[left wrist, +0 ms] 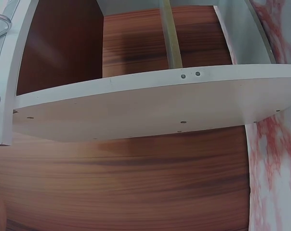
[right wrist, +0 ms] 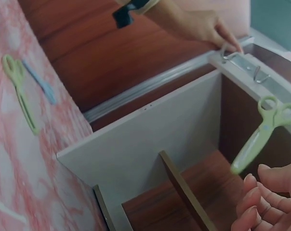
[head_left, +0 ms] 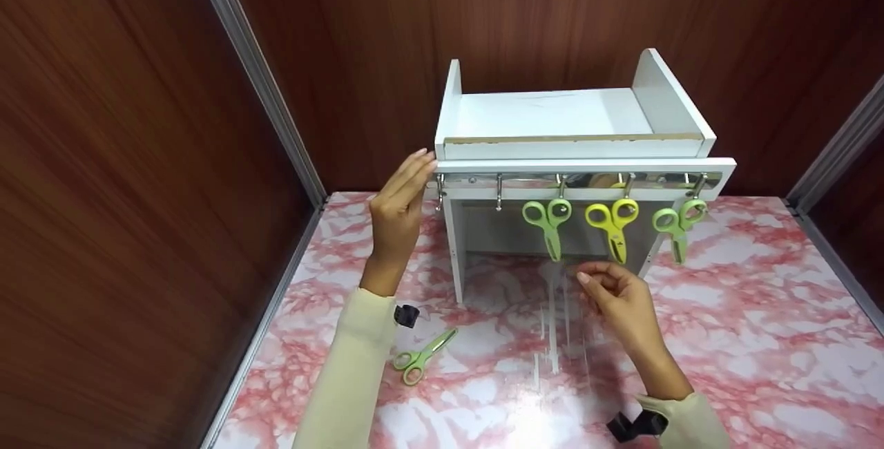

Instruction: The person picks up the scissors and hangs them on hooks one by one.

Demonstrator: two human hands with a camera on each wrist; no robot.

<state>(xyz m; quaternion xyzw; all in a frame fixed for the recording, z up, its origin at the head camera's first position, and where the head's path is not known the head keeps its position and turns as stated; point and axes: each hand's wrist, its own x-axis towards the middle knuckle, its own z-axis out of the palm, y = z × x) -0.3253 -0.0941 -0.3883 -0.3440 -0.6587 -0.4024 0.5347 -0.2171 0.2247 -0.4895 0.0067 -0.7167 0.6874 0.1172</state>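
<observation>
Three scissors (head_left: 616,245) on hook rack (head_left: 587,165)
Your left hand (head_left: 397,217), fingers extended, touches its end; your right hand (head_left: 625,300), loosely curled, empty, is below them; a fourth pair (head_left: 425,354) lies on the table (head_left: 780,297).

Shelf unit (head_left: 694,107): white-coated board, smooth, low sheen. Front lip edge (head_left: 573,138) raw brown, rough, chipped in spots.

Hook strip (head_left: 528,182): bright metal, mirror-glossy. Hooks (head_left: 499,193) polished metal too.

Hanging scissors, green at left (head_left: 553,236), yellow in the middle (head_left: 615,231), green at right (head_left: 679,235): smooth plastic by look. Green scissors on the bench, near left (head_left: 413,367): same plastic look; blade material unclear.

Bench (head_left: 780,311): marble-patterned, smooth, glossy, strong glare near side, pale streaked reflections.

Far wall (head_left: 539,7): dark wood-grain panel, soft sheen. Corner rail at left (head_left: 255,69): grey metal, dull.

Sleeves (head_left: 352,366): pale cloth, matt.
</observation>
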